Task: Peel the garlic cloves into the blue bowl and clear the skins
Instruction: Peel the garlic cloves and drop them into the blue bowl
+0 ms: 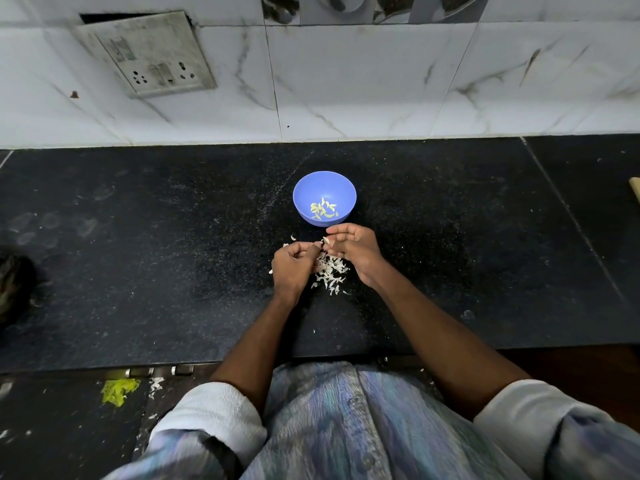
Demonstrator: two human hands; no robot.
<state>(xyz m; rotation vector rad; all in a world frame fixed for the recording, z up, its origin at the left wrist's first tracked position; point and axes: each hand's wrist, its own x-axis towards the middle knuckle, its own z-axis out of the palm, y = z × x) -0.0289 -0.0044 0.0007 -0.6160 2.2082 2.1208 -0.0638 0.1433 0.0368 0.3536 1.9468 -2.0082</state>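
Honestly, I read no lettering anywhere. My left hand (294, 268) and right hand (353, 249) pinch a garlic clove (325, 241) together over the skins (330, 271); blue bowl (304, 188) at twelve o'clock, bare counter (138, 237) around.

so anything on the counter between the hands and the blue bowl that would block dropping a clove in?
Nothing visible does. The blue bowl sits just beyond the right hand and left hand, its mouth open, with a few peeled cloves inside. The pile of skins lies under and behind the hands, not toward the bowl.
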